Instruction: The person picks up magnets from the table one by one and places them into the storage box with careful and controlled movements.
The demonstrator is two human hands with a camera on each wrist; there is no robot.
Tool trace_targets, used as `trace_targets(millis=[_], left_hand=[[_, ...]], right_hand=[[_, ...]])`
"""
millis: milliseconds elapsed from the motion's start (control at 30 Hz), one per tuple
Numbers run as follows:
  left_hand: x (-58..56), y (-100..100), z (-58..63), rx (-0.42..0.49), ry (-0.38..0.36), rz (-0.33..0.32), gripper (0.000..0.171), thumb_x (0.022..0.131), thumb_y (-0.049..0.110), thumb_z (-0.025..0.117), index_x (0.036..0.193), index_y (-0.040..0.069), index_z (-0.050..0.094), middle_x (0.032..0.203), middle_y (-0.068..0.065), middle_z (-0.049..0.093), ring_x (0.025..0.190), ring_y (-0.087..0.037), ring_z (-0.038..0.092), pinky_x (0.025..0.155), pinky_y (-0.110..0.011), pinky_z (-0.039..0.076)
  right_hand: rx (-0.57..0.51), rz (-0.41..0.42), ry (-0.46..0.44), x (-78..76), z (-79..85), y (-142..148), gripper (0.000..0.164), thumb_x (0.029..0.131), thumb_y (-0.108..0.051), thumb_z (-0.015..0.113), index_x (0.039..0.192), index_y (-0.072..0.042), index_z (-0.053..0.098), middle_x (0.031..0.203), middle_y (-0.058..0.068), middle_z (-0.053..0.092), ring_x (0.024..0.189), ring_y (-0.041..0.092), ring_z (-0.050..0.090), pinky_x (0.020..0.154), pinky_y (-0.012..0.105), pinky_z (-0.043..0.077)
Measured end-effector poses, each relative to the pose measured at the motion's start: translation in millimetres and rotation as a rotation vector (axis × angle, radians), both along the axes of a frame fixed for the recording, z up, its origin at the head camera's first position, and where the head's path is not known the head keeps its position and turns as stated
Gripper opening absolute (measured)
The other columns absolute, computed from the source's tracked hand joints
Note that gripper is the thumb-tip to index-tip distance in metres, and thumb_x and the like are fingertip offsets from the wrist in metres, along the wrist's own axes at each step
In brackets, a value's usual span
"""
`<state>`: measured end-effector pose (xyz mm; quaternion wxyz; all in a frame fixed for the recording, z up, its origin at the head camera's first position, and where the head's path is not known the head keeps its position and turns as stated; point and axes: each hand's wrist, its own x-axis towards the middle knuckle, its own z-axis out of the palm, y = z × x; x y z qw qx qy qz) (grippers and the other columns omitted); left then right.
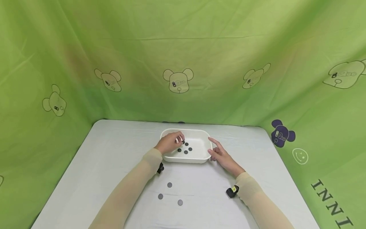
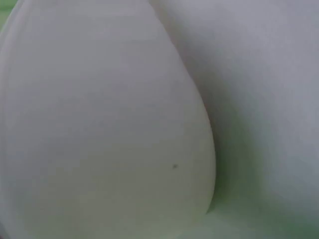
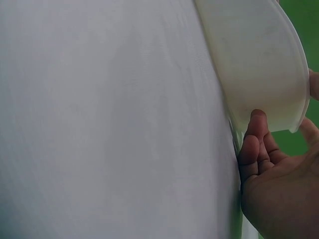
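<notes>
A white rectangular tray (image 1: 197, 160) with a raised rim stands on the table. Inside it, several small black discs (image 1: 190, 149) lie on the floor of the tray. My left hand (image 1: 170, 142) reaches over the tray's left side, a dark disc (image 1: 183, 142) pinched at its fingertips. At the right end, my right hand (image 1: 224, 158) grips the tray, its thumb and index finger at the rim. The right wrist view shows curled fingers (image 3: 250, 149) of that hand against the outer wall. In the left wrist view only the tray's outer wall (image 2: 109, 114) shows, with the left hand out of sight.
Three grey discs (image 1: 170, 184) lie apart on the white-covered table (image 1: 206, 197), in front of the tray and between the forearms. Green curtains (image 1: 137, 105) printed with bear heads rise behind the table and along both sides.
</notes>
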<state>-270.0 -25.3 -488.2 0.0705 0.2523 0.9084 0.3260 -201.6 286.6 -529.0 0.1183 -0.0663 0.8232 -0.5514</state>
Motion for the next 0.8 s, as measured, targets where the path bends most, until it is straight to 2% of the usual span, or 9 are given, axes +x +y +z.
trace_targets(millis=[233, 467, 600, 800], left_hand=[[1.0, 3.7, -4.8, -0.078, -0.006, 0.018, 0.015, 0.104, 0.019, 0.071, 0.119, 0.022, 0.07, 0.104, 0.008, 0.073, 0.087, -0.009, 0.064, 0.076, -0.032, 0.053], [-2.0, 4.6, -5.2, -0.1, -0.007, 0.026, 0.013, 0.104, 0.019, 0.072, 0.116, 0.023, 0.07, 0.104, 0.007, 0.073, 0.088, -0.01, 0.064, 0.079, -0.033, 0.053], [-5.3, 5.0, -8.4, -0.118, -0.025, 0.032, 0.012, 0.104, 0.021, 0.073, 0.115, 0.024, 0.07, 0.103, 0.009, 0.073, 0.087, -0.009, 0.064, 0.08, -0.033, 0.053], [-5.7, 5.2, -8.4, -0.137, -0.037, 0.036, 0.011, 0.103, 0.021, 0.073, 0.114, 0.023, 0.071, 0.103, 0.009, 0.073, 0.089, -0.01, 0.064, 0.084, -0.038, 0.054]], right_hand=[[0.01, -0.002, -0.005, 0.3, 0.6, -1.0, 0.07, 0.112, -0.036, 0.059, 0.172, -0.03, 0.022, 0.102, 0.014, 0.065, 0.093, 0.027, 0.063, 0.09, 0.037, 0.046], [0.016, -0.007, -0.009, -0.1, 1.3, -0.5, 0.07, 0.112, -0.038, 0.059, 0.172, -0.032, 0.022, 0.103, 0.013, 0.065, 0.094, 0.027, 0.062, 0.09, 0.038, 0.045], [0.011, -0.002, -0.005, -0.5, 0.2, -0.8, 0.07, 0.113, -0.036, 0.059, 0.172, -0.029, 0.021, 0.102, 0.014, 0.065, 0.092, 0.026, 0.063, 0.089, 0.036, 0.046], [0.001, -0.008, 0.002, -1.7, -1.7, -0.9, 0.069, 0.112, -0.034, 0.059, 0.171, -0.031, 0.024, 0.101, 0.014, 0.065, 0.091, 0.025, 0.063, 0.087, 0.034, 0.047]])
